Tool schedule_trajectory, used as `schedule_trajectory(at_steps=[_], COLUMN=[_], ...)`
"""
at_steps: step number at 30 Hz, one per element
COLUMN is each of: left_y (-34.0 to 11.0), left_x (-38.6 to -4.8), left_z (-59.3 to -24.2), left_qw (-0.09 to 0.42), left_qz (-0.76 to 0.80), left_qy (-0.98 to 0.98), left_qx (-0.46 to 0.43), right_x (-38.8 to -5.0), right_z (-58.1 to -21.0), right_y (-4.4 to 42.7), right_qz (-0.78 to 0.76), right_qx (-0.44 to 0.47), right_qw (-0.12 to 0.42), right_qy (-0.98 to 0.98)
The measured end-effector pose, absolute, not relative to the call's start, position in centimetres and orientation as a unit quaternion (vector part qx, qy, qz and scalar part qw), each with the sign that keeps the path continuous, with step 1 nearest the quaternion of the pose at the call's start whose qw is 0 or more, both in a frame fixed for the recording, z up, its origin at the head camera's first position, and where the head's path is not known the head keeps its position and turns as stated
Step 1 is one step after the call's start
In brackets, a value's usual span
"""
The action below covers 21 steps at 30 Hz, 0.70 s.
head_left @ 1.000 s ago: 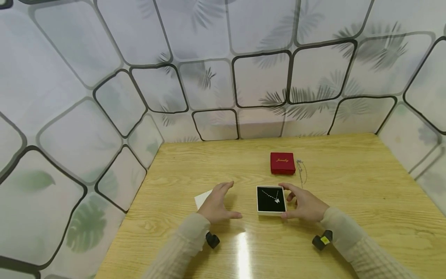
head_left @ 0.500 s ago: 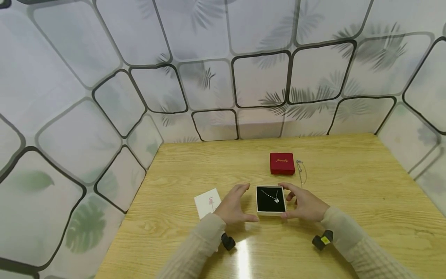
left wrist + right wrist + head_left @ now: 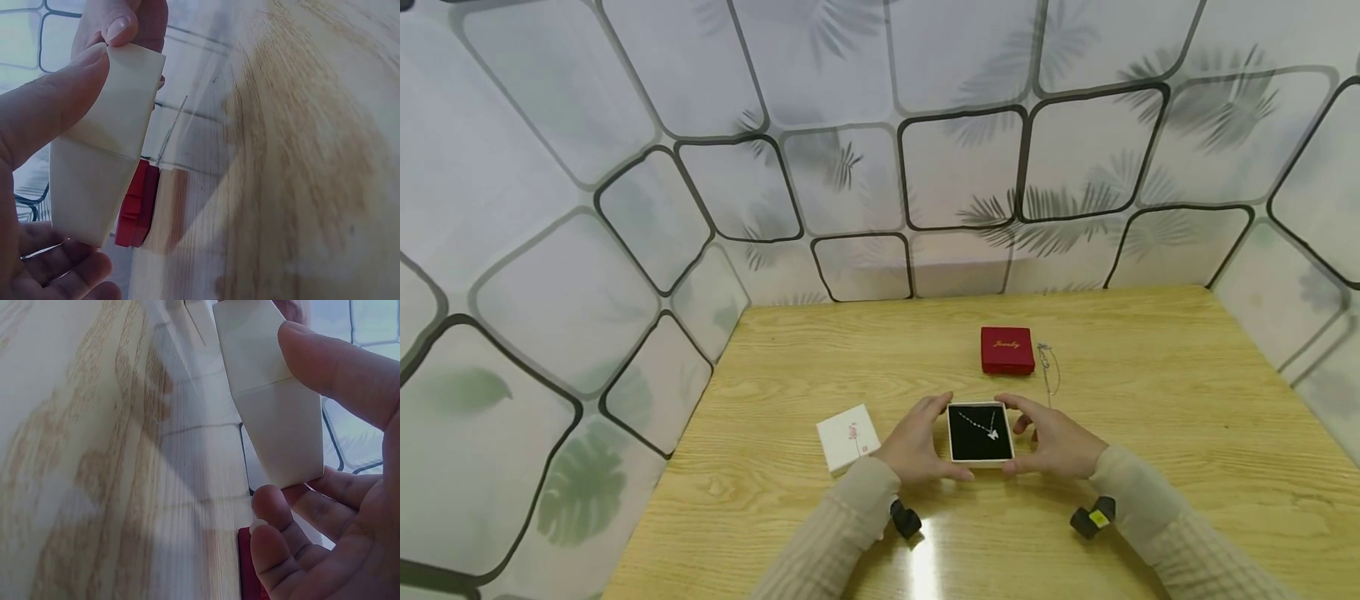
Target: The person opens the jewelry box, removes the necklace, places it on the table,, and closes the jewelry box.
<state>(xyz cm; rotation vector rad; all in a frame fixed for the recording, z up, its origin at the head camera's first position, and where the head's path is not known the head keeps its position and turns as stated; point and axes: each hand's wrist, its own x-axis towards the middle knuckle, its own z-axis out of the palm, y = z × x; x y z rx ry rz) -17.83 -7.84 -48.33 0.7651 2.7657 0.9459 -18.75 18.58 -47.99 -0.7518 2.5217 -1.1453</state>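
The white box (image 3: 982, 464) sits between two hands: the left hand (image 3: 913, 446) grips its left side, the right hand (image 3: 1058, 437) its right, thumbs at the near corners. On the box's black lining lies a silver necklace (image 3: 992, 434) with a pale pendant. Left of the box, beyond the left hand, a white lid (image 3: 841, 437) printed with a pink flower rests on the wooden bench (image 3: 1195, 400). Behind the box is a red box (image 3: 1007, 348) lettered "Jewelry"; behind and to the right, a loose silver chain (image 3: 1044, 358).
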Motion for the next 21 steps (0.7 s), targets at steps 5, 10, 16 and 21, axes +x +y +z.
schedule_trajectory(at_steps=[5, 10, 16, 21], left_y=[-7.77, -7.72, -7.75, -7.74], left_x=[-17.88, -17.84, -17.75, -17.65], left_z=[-48.29, -48.26, -48.15, -48.04], left_qw=[0.052, 0.034, 0.021, 0.02], left_qz=[0.31, 0.306, 0.303, 0.308], left_qy=[0.914, 0.914, 0.913, 0.912], left_qx=[0.258, 0.265, 0.271, 0.272], right_x=[-18.78, -18.79, -18.78, -18.73], right_z=[-47.95, -48.0, -47.97, -47.84], right_y=[18.5, 18.52, 18.5, 18.46], right_qz=[-0.386, -0.386, -0.393, -0.396], right_qx=[-0.27, -0.28, -0.285, -0.283], right_qw=[0.131, 0.128, 0.129, 0.135], right_qy=[0.872, 0.869, 0.865, 0.863])
